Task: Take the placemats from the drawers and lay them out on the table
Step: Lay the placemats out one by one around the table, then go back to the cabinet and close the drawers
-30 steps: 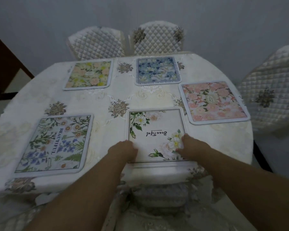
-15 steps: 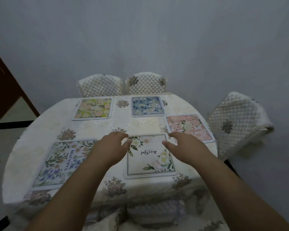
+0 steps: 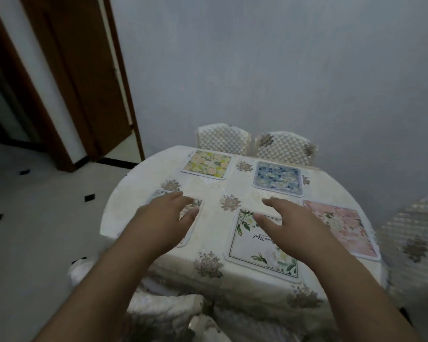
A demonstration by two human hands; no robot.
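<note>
Lying flat on the table (image 3: 213, 193), five floral square placemats (image 3: 262, 245).

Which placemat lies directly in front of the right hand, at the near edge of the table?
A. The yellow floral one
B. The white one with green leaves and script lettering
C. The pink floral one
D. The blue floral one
B: the right hand hovers over the white placemat with green leaves and script lettering at the near edge of the table.

One head-worn view — looking forward and down at the table (image 3: 213, 233) from near.
</note>
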